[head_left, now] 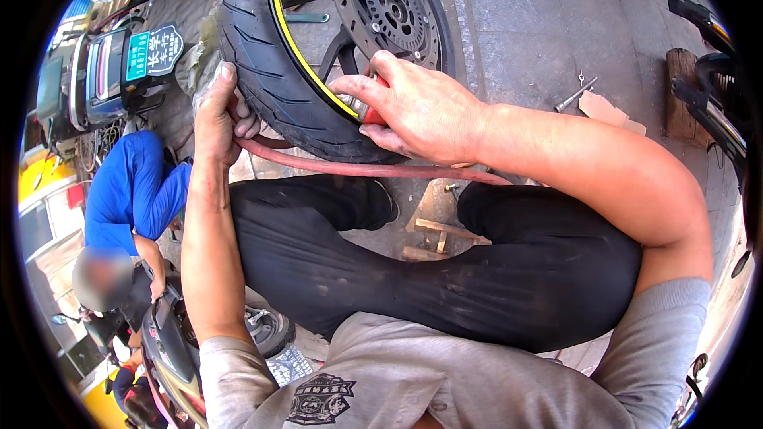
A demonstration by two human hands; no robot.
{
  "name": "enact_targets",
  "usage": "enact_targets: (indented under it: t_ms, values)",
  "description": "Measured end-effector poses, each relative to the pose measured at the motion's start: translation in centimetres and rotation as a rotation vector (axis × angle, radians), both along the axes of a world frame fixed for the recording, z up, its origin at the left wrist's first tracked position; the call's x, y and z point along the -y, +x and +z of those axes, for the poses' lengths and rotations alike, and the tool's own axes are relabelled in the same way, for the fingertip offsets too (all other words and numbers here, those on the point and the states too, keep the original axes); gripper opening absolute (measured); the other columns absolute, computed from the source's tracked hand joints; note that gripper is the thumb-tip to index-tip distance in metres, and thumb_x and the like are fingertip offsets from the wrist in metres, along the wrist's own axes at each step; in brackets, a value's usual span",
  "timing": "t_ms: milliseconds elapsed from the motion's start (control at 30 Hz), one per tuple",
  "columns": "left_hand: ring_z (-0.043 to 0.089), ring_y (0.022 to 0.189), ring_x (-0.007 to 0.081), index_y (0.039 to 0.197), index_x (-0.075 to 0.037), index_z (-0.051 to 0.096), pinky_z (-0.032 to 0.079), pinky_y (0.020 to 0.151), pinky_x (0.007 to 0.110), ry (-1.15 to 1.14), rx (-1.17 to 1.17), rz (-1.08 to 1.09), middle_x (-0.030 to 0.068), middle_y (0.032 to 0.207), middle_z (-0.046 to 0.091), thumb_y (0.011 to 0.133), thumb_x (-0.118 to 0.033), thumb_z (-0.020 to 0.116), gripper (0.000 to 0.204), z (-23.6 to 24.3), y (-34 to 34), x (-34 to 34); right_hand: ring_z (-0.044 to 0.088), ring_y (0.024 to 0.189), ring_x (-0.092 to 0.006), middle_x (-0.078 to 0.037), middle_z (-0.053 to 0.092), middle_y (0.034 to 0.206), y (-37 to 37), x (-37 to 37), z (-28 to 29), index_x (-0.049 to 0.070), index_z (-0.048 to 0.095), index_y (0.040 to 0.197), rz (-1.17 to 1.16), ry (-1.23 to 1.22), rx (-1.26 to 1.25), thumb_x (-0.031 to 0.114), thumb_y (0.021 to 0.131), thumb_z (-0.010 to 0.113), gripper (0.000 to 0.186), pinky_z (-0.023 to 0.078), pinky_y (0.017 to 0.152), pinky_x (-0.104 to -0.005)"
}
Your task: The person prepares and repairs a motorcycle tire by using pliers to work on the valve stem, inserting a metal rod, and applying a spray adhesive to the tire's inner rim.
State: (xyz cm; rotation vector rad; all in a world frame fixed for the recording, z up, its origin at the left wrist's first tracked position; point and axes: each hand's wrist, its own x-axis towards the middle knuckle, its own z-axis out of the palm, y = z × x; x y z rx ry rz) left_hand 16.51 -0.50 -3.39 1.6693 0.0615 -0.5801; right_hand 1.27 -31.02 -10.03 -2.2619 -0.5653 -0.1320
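Note:
A black motorcycle tyre (pixel 262 71) is mounted on a dark spoked wheel with a yellow rim edge (pixel 291 36), tilted in front of me. At the rim's near side, my right hand (pixel 421 107) is closed around a red tool (pixel 373 111), its working end mostly hidden by the fingers. My left hand (pixel 218 119) is at the tyre's left side, thumb up, fingers curled around a reddish rubber hose (pixel 342 167). The hose runs below the tyre, across toward my right knee. A brake disc (pixel 389 8) covers the wheel's hub.
Under my knees sits a small wooden frame (pixel 441 226). A green-handled tool (pixel 307 17) shows through the spokes. A metal tool (pixel 576 94) and cardboard (pixel 608 111) lie at right, near a wooden block (pixel 685 95). At left, a person in blue (pixel 131 191) crouches among parked scooters (pixel 103 79).

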Motion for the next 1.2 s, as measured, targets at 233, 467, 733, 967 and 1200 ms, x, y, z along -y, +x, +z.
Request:
enact_targets:
  t_ms: [233,467,733,967,1200]
  values:
    - [0.039,0.043,0.0089,0.083,-0.010,0.060,0.034,0.043,0.027,-0.003,0.010,0.045,-0.0024,0.061,0.048,0.108,-0.059,0.064,0.054,0.0,-0.5,0.6,0.067,0.118,-0.0422,-0.026,0.055,0.132,-0.9,1.0,-2.2,0.016,0.054,0.152,0.040,0.014,-0.006,0.027,0.096,0.079,0.062,0.061,0.096,-0.0502]
    - [0.039,0.043,0.0085,0.079,-0.011,0.060,0.034,0.044,0.026,0.042,0.019,0.068,-0.0033,0.061,0.049,0.105,-0.064,0.065,0.058,0.5,-0.5,1.9,0.066,0.116,-0.0388,-0.020,0.055,0.126,-2.4,2.2,-3.7,0.018,0.054,0.152,0.060,-0.009,-0.018,0.024,0.094,0.079,0.063,0.062,0.090,-0.0488]
    - [0.039,0.043,0.0080,0.082,-0.012,0.062,0.033,0.044,0.026,0.050,0.013,0.097,-0.0045,0.062,0.048,0.105,-0.063,0.065,0.056,0.2,-0.3,1.6,0.065,0.114,-0.0378,-0.020,0.055,0.125,-4.4,4.1,-6.6,0.019,0.056,0.152,0.040,-0.026,0.006,0.020,0.091,0.079,0.065,0.061,0.088,-0.0476]
    - [0.037,0.044,0.0062,0.097,-0.012,0.069,0.031,0.044,0.024,0.046,0.011,0.093,-0.0075,0.062,0.045,0.106,-0.064,0.063,0.053,0.2,-0.5,1.8,0.067,0.102,-0.0373,-0.020,0.055,0.124,-5.9,5.3,-9.6,0.022,0.059,0.150,-0.001,-0.018,0.025,0.013,0.085,0.084,0.070,0.061,0.085,-0.0460]
    - [0.036,0.044,0.0055,0.106,-0.012,0.070,0.031,0.042,0.023,0.003,0.003,0.072,-0.0085,0.063,0.045,0.107,-0.065,0.059,0.054,-0.2,0.1,0.5,0.064,0.111,-0.0352,-0.016,0.055,0.121,-6.6,6.8,-14.3,0.022,0.055,0.153,-0.003,-0.077,-0.056,0.018,0.088,0.082,0.071,0.061,0.087,-0.0447]
